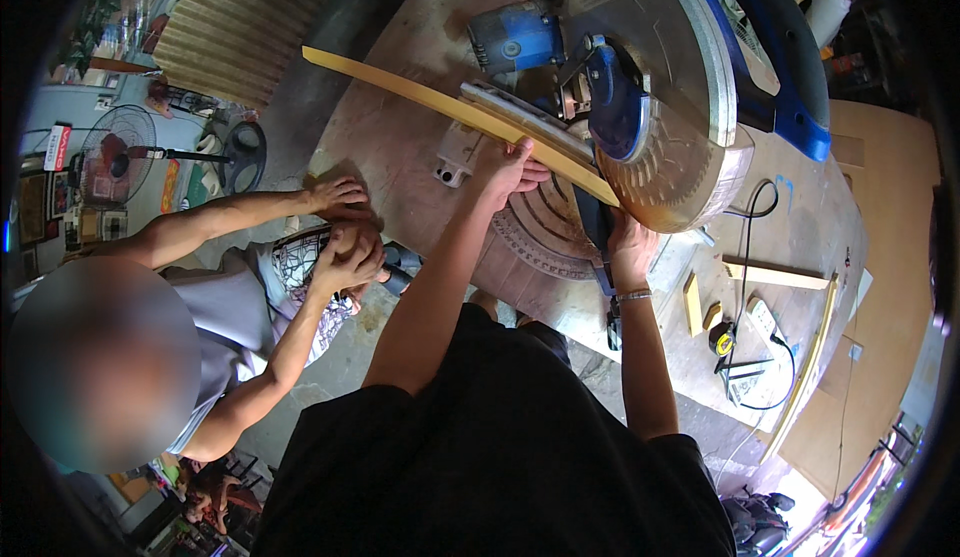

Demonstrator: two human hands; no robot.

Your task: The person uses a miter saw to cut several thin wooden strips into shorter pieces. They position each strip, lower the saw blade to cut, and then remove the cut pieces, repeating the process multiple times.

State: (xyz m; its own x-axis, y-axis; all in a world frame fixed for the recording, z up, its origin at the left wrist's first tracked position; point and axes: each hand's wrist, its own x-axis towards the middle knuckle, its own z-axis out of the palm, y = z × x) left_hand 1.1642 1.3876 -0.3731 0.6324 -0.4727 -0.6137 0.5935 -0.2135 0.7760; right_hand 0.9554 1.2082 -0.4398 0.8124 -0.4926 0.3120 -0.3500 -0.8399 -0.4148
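Observation:
A long, narrow wooden strip (425, 97) lies slantwise along the metal fence of a blue miter saw (690, 87), its far left end reaching past the table. My left hand (508, 172) grips it near the middle, thumb on its upper side and fingers curled. The strip's right end stops beside the toothed saw blade (640, 172) under the clear guard. My right hand (632, 252) is closed just below that end, close to the guard and the saw's dark base arm (595, 225). What its fingers hold is hidden. The round saw base (545, 232) lies under both hands.
At the left a person (235, 297) sits or crouches near the table (400, 197), hands together. On the right of the table are short wood pieces (692, 304), a yellow tape measure (721, 339), a white power strip (765, 319) with a black cord, and a long strip (805, 372) by the edge.

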